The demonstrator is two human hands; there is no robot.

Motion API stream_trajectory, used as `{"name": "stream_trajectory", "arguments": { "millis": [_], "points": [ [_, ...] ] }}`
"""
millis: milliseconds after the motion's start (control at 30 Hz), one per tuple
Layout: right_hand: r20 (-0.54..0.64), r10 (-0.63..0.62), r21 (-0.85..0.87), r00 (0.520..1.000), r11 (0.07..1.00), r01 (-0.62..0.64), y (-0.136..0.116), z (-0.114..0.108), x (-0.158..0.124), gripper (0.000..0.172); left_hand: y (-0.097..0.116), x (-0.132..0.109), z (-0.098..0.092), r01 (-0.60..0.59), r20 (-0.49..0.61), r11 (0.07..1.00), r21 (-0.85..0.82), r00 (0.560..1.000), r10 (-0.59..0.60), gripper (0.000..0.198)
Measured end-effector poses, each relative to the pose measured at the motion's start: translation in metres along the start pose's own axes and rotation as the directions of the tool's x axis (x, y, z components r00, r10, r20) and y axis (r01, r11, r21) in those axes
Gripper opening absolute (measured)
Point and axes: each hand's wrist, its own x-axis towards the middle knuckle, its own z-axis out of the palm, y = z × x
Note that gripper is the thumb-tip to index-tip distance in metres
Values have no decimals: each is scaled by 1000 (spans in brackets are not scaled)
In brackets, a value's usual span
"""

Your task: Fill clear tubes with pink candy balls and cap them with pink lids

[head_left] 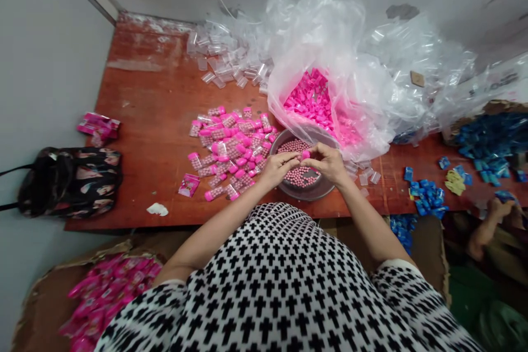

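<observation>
Above a grey bowl point(307, 192) of small pink beads point(303, 176), my two hands meet at the fingertips. My right hand point(329, 164) pinches a bright pink cap point(305, 155) between thumb and fingers. From the other side my left hand point(280, 169) is closed, its fingertips pressed together close to the cap; whatever lies in them is hidden. To the left of the bowl spreads a pile of clear little bottles point(231, 148) with pink caps and pink beads inside. Behind the bowl, an open plastic bag point(284, 80) holds many loose pink caps point(309, 99).
Empty clear tubes point(231, 63) lie at the back of the red-brown table point(140, 93). A pink packet point(188, 185) sits left of the bottles, a dark bag point(70, 181) at the left edge. On the right are blue packets point(429, 198) and another person's hand point(499, 208).
</observation>
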Motion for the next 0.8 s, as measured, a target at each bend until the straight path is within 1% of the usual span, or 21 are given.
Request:
{"name": "stream_trajectory", "arguments": {
  "millis": [67,167,233,300,400,500,567,633,700,767,800],
  "points": [
    [23,-31,-43,999,999,32,-2,0,-3,27,3,-2,0,-44,-5,998,44,999,44,28],
    [91,-72,-138,993,987,84,-6,-4,-10,27,9,-6,0,-88,-15,992,86,996,90,25],
    [123,-88,-206,988,972,112,-9,-5,-16,28,12,-7,0,-112,-3,989,100,994,113,23],
    [121,-104,-262,987,956,133,-11,-5,-21,29,14,-8,0,-125,25,986,111,992,123,21],
    [145,-135,-338,980,925,177,-12,-3,-25,30,12,-10,0,-96,46,988,123,995,91,20],
    [246,-151,-409,957,879,244,-10,-4,-20,31,8,-10,1,-53,50,990,127,998,47,19],
    [295,-138,-427,945,866,260,-8,-6,-12,31,6,-8,2,-37,65,992,123,997,29,19],
    [294,-114,-383,949,896,226,-8,-7,-5,31,4,-5,3,-1,55,996,86,999,-4,19],
    [226,-92,-263,970,953,152,-9,-7,0,28,4,-2,3,72,-12,997,-22,997,-72,24],
    [136,-61,-66,989,995,70,-11,-7,0,29,4,0,2,159,-98,969,-190,979,-180,33],
    [100,-33,56,994,998,27,-10,-6,-3,35,4,1,2,197,-122,940,-280,963,-239,37]
  ]
}}
